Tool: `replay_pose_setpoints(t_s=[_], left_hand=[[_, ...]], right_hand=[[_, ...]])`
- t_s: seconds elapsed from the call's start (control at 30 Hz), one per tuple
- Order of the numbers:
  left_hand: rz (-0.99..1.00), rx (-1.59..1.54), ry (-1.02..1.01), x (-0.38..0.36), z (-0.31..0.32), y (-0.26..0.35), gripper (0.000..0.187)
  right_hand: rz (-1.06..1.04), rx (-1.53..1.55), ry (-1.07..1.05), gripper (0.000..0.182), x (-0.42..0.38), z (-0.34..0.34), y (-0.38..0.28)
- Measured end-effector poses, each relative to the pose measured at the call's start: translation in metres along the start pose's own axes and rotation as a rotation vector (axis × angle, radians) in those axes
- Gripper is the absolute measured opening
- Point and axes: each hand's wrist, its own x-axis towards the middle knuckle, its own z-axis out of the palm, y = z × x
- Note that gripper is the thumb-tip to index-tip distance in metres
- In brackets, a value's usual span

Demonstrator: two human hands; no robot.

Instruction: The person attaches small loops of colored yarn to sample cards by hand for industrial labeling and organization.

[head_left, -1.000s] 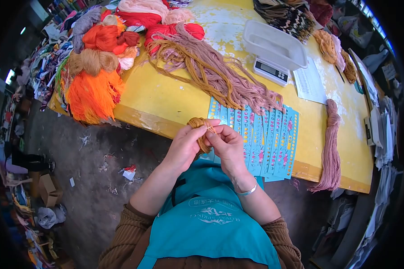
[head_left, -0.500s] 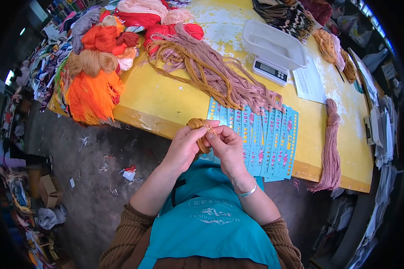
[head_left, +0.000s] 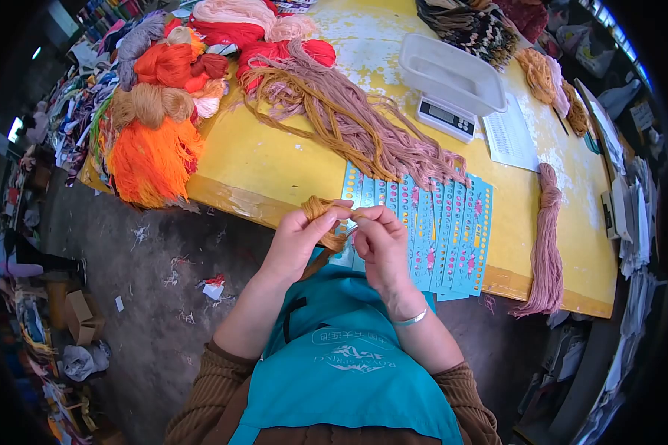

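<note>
Hands holding golden-brown yarn at the tabletop's near edge

The left hand (head_left: pixel 304 236) grips the golden-brown yarn (head_left: pixel 321 210); the right hand's fingers (head_left: pixel 375 220) pinch its strand, beside blue punched cards (head_left: pixel 441 237) on the yellow tabletop (head_left: pixel 260 167).

I see a yellow counter (head_left: pixel 274 167) mottled with whitish patches, and a plain teal apron (head_left: pixel 349 371) with pale lettering. The cards (head_left: pixel 441 237) are light blue, dotted in rows of yellow, pink and dark spots. At left, one yarn bundle (head_left: pixel 156 159) glows orange; the hank (head_left: pixel 548 237) at right is dusty pink.
</note>
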Motion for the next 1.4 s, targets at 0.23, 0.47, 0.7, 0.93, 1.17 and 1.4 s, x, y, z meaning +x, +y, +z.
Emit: replay_pose_setpoints(t_s=[0.23,0.47,0.7,0.93,1.17,1.4], left_hand=[[-0.06,-0.43,-0.126,0.002,-0.009,-0.003,0.041],[-0.026,-0.333,-0.182,0.001,0.007,0.003,0.049],[0.013,-0.257,-0.251,0.001,0.008,-0.004,0.049],[-0.073,-0.264,-0.101,-0.001,0.002,0.004,0.039],[-0.082,-0.08,-0.015,-0.002,0.001,0.006,0.036],[-0.076,-0.07,0.007,-0.001,-0.001,0.003,0.037]], right_hand=[[0.481,0.805,-0.357,0.016,0.005,-0.018,-0.009],[0.18,0.018,-0.132,0.014,-0.003,0.008,-0.012],[0.114,-0.038,-0.054,0.009,-0.007,0.01,-0.006],[0.077,-0.026,-0.062,0.003,-0.009,0.008,-0.005],[0.019,-0.12,-0.077,0.004,-0.008,0.006,-0.001],[0.033,-0.12,-0.071,0.005,-0.008,0.006,-0.002]])
